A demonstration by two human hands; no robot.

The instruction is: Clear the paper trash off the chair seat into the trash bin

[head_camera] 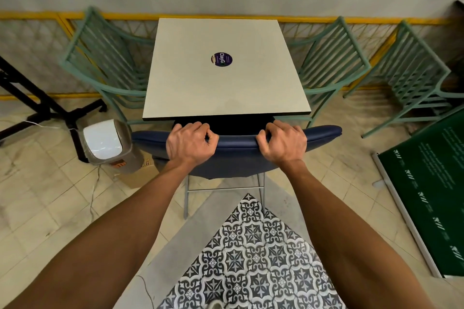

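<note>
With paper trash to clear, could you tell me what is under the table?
Only shadow shows there; the blue chair's seat and any paper are hidden by the table.

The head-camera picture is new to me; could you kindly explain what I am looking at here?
No machine here: a person wears one wide-angle camera on the head, looking down at their own bare arms. The left hand and the right hand each grip the top edge of the blue chair. That chair is tucked under a square table, which bears a round sticker. A trash bin with a white lid stands on the floor at left. The seat is hidden, so no paper shows.
</note>
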